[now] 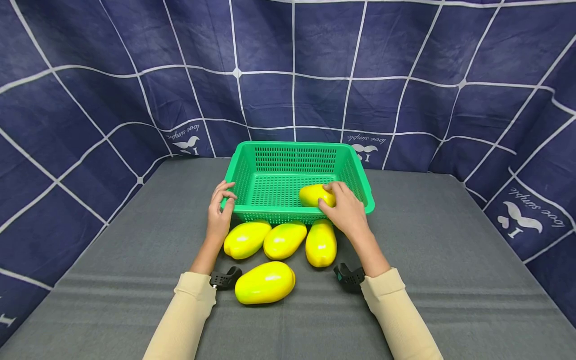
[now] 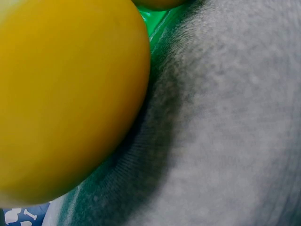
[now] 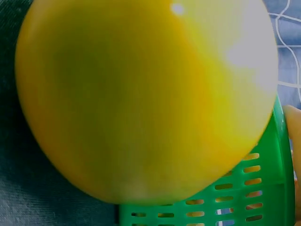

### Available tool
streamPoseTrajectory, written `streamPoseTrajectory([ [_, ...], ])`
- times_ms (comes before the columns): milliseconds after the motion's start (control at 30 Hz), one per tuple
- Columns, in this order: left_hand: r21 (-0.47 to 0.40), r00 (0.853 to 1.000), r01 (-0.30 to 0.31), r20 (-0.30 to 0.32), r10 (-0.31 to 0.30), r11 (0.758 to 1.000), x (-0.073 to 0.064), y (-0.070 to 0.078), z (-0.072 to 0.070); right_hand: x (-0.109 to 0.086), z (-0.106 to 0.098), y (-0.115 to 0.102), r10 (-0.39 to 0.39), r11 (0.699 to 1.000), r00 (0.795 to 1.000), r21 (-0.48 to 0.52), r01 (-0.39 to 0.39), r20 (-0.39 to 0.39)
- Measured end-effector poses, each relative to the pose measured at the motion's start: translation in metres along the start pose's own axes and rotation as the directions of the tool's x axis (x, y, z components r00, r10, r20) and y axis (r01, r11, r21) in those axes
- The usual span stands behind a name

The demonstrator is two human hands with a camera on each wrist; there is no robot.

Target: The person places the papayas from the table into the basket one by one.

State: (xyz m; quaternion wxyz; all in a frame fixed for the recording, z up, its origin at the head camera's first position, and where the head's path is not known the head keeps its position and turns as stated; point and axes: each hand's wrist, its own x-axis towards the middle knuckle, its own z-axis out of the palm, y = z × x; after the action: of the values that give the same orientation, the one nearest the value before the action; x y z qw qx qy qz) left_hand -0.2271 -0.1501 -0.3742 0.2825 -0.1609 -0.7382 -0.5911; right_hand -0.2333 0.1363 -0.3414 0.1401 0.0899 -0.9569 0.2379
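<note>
A yellow papaya lies at the front right inside a green plastic basket; my right hand reaches over the front rim and holds it between thumb and fingers. At the basket's left front corner is my left hand, its loosely bent fingers right at the rim. Just before the basket lie three more papayas: a left one, a middle one and a right one. Nearer my body rests another papaya. Large yellow papayas fill much of both wrist views and hide the hands' grips.
Grey cloth covers the table. Behind the basket and along both sides hangs a dark blue curtain with white lines. Black wrist straps sit at both wrists, close beside the nearest papayas.
</note>
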Motion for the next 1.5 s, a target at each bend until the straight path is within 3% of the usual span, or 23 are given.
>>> streamPoseTrajectory([
  [200,-0.001,1.0,0.001,-0.002,-0.001,1.0,0.001,0.0,0.0,0.001,0.002,0.0,-0.014,0.998,1.0,-0.065,0.015,0.015],
  [400,-0.004,1.0,0.002,-0.006,-0.002,1.0,0.001,0.001,0.0,0.001,0.004,0.001,-0.021,0.997,1.0,-0.069,0.022,0.012],
  [833,-0.003,1.0,0.006,-0.002,-0.006,1.0,0.002,0.002,0.002,-0.007,-0.011,-0.005,-0.037,0.996,0.994,0.081,0.029,0.103],
  [1100,-0.007,1.0,-0.007,-0.003,0.007,1.0,0.002,0.001,0.001,-0.018,-0.026,-0.024,-0.159,0.976,0.987,0.155,0.154,0.02],
  [1267,-0.012,1.0,-0.003,-0.001,0.003,1.0,0.002,0.0,0.002,-0.03,-0.033,-0.039,-0.274,0.942,0.961,0.186,0.278,-0.048],
  [1500,-0.018,1.0,-0.007,-0.005,0.007,1.0,0.002,0.001,0.001,-0.049,-0.025,-0.05,-0.473,0.871,0.879,0.115,0.478,-0.067],
])
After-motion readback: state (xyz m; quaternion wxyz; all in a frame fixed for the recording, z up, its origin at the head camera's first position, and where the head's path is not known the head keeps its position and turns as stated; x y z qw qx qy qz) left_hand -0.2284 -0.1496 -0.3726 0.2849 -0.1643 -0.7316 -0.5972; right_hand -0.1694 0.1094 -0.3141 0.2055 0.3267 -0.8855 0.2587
